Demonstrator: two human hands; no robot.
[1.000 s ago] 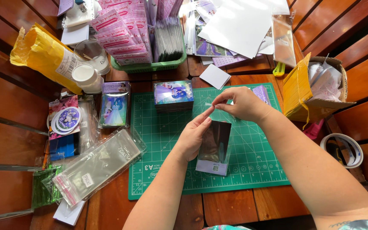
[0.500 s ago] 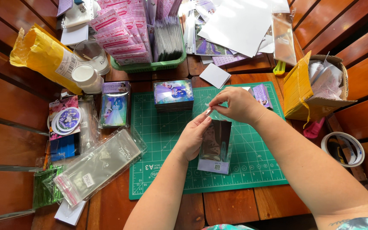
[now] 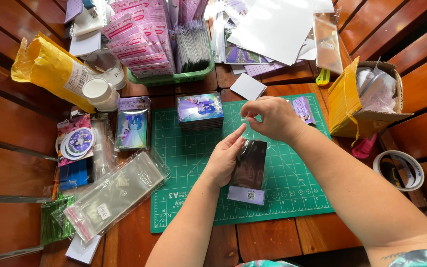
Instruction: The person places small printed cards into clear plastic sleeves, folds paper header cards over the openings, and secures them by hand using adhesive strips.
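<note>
Now sealing a sleeved card (image 3: 247,170), centre frame.
Left hand (image 3: 226,159) steadying card; right hand (image 3: 271,117) pinching sleeve flap (image 3: 244,119); flap unsealed, stack (image 3: 199,111) waiting.

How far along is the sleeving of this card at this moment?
Done: the dark card sits inside its clear sleeve on the green cutting mat. In hand: the left hand steadies it while the right hand pinches the top flap. Left: the flap is not yet folded down.
</note>
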